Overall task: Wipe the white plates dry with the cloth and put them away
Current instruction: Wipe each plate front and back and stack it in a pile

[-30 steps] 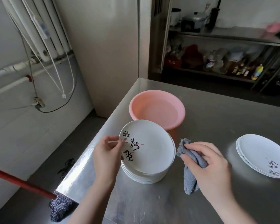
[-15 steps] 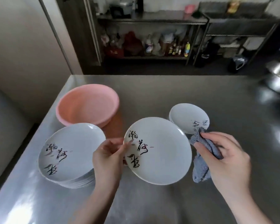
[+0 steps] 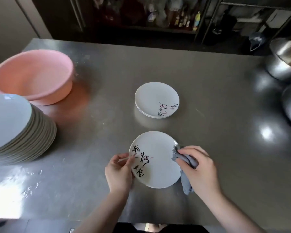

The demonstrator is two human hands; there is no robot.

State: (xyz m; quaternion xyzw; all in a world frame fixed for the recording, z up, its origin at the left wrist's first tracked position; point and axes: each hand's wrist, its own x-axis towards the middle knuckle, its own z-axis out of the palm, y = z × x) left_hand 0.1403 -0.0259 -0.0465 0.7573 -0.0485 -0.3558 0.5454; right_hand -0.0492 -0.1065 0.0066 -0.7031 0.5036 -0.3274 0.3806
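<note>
The plate (image 3: 155,159) sits front and centre, held up over the near part of the steel table (image 3: 208,98), face tilted toward the camera, black brush lettering down its left side. The left hand (image 3: 118,172) pinches the left rim, thumb on the face, fingers curled behind. The right hand (image 3: 199,170) is clamped on the grey cloth (image 3: 185,163), bunched between thumb and fingers, and presses it onto the plate's right rim. So the plate lies between the two hands, and the unwiped face runs leftward from the cloth: my read is that the wipe goes right to left across the face, with the left hand bracing against the push.

Straight beyond, well apart, waits a short stack of plates (image 3: 156,100), apparently the dried ones, with bare table between and nothing in the way. Far left stands a tall stack of plates (image 3: 22,130), probably still to be done, just in front of a pink basin (image 3: 32,76). Steel pots (image 3: 282,61) crowd the right edge, well clear of the hands. The near table edge lies under the forearms, so a slip could drop the plate onto steel.
</note>
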